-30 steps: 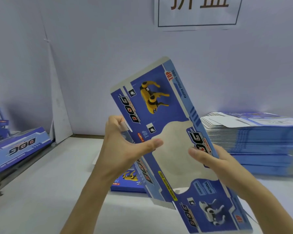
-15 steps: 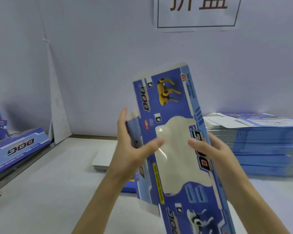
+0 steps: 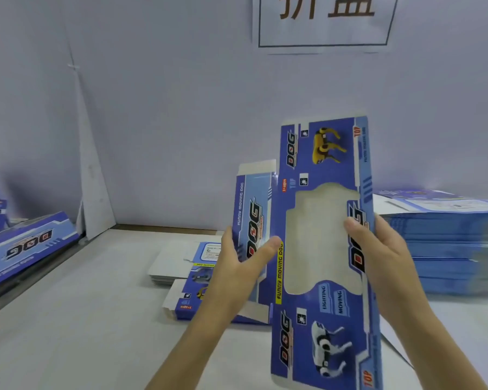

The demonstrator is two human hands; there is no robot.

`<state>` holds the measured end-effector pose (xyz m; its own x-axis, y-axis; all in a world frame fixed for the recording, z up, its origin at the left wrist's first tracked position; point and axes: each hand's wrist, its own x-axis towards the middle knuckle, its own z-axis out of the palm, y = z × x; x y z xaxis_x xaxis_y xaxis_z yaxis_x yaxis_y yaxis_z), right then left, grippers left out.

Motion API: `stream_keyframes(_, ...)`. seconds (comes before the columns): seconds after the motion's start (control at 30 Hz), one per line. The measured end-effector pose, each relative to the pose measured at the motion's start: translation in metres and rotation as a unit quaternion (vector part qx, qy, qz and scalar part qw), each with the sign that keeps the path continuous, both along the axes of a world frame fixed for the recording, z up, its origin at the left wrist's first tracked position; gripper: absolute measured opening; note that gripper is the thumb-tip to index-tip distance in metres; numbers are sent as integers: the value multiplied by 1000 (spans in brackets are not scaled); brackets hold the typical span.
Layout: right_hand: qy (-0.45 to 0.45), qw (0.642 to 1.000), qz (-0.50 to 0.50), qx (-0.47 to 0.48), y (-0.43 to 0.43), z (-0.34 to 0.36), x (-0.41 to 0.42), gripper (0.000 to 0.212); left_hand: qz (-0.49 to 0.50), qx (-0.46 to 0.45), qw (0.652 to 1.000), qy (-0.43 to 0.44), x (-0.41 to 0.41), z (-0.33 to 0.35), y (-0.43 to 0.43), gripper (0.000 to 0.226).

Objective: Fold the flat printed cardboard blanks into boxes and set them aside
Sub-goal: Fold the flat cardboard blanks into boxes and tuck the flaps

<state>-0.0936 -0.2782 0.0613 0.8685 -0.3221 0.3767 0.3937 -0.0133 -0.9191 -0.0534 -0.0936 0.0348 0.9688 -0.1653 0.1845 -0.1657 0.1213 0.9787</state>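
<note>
I hold a blue printed cardboard blank (image 3: 324, 170) upright in front of me, its window panel facing me and a narrow side panel (image 3: 251, 209) swung out on the left. My left hand (image 3: 237, 266) grips that side panel, thumb on its front near the crease and fingers behind. My right hand (image 3: 378, 249) grips the blank's right edge, thumb on the front by the window. A short stack of flat blanks (image 3: 181, 266) lies on the table behind my left hand.
A tall stack of flat blanks (image 3: 445, 243) sits at the right on the white table (image 3: 82, 319). Folded blue boxes (image 3: 26, 246) lie at the left edge. A white wall with a paper sign (image 3: 324, 21) stands behind.
The blank has turned from a slant to upright and shifted right. Its left side panel has opened outward, showing its printed face, with both hands still gripping it.
</note>
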Motion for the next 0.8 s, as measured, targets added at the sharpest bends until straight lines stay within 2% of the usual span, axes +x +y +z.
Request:
stream_keyframes(0.07,-32,997,-47,-57,1,-3,1,14,-15,-5,1000,-26,-3,3,-1,83)
stream_keyframes(0.1,-41,996,-39,-65,3,-4,1,14,-32,0,999,-29,-6,5,-2,83)
stream_keyframes(0.17,-47,997,6,-59,12,-8,4,31,-84,3,996,-24,-16,6,-8,79)
stream_keyframes(0.27,-37,996,76,-21,22,-15,12,48,-184,2,983,-14,-28,6,-15,47)
stream_keyframes(0.33,-8,995,84,-57,20,-18,14,60,-192,-22,981,31,-27,8,-12,32)
stream_keyframes(0.4,30,995,67,-70,16,-17,13,79,-167,-71,979,89,-19,10,-1,44)
stream_keyframes(0.47,85,994,35,-52,8,-15,12,100,-148,-92,980,98,-13,13,11,45)
stream_keyframes(0.53,120,991,12,-48,-1,-15,12,95,-146,-75,982,90,-9,16,19,46)
stream_keyframes(0.63,122,992,-33,-6,-5,-21,14,68,-122,-40,989,79,-3,15,24,46)
stream_keyframes(0.7,116,993,-27,21,-2,-24,15,58,-105,-29,992,67,-1,15,26,46)
stream_keyframes(0.8,115,992,30,38,1,-22,14,58,-58,-14,998,22,3,17,35,36)
